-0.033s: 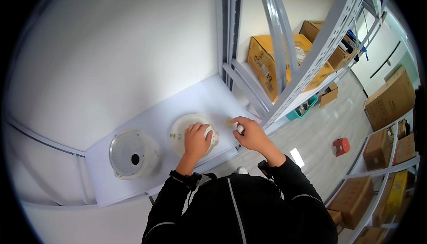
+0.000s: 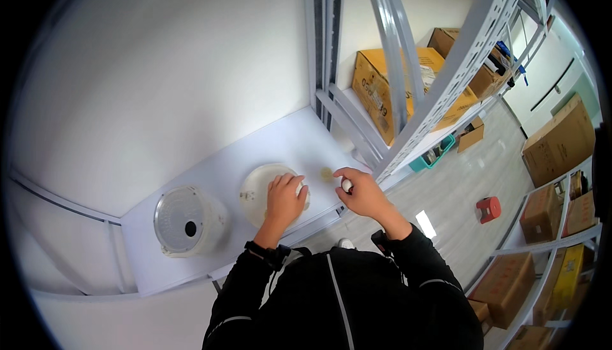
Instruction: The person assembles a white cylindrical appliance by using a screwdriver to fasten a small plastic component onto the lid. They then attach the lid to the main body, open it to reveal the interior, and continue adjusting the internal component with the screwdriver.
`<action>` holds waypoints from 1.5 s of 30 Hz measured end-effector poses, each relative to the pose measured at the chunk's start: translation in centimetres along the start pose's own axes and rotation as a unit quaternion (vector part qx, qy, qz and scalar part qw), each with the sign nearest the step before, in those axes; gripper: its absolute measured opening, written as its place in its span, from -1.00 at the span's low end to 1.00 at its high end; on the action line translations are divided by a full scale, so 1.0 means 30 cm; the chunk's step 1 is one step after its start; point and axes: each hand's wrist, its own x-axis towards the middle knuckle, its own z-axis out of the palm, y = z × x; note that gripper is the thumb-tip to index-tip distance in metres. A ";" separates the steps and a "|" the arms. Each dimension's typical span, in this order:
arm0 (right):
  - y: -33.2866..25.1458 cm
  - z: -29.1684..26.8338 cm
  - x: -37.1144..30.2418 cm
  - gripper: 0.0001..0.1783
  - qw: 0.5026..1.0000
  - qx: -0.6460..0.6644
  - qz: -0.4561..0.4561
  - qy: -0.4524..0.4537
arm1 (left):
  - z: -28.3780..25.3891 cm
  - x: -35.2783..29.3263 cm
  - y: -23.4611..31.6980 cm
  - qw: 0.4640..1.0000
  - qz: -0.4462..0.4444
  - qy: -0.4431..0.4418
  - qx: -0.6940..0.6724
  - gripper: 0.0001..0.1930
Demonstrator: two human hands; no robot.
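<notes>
A shallow round white cover (image 2: 257, 180) lies on the pale shelf in front of me. My left hand (image 2: 286, 198) rests over its right half, fingers curled round a white part that they mostly hide. To the right, my right hand (image 2: 361, 194) is closed round a small white thing with a rounded end (image 2: 347, 185) and a dark part; its kind does not show. Just beyond those right fingertips is a small yellowish round patch or piece (image 2: 327, 174) on the shelf. Left of the cover stands a white cylindrical housing (image 2: 215, 222) with a clear, ridged round face and a dark hole.
The shelf board (image 2: 255, 139) meets a white wall at the back. A grey metal upright (image 2: 440, 85) rises at the right, in front of a yellow carton (image 2: 376, 92). Beyond are a teal bin (image 2: 433, 157), a red stool (image 2: 488, 210) and shelves with brown cartons (image 2: 512, 286).
My left hand has slid slightly to the right over the cover. The right hand keeps its grip, nearly unmoved.
</notes>
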 end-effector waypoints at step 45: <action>0.053 -0.245 0.106 -0.39 0.945 0.225 -0.170 -0.165 | -0.165 0.073 0.506 0.948 -0.059 0.094 -0.299 -0.34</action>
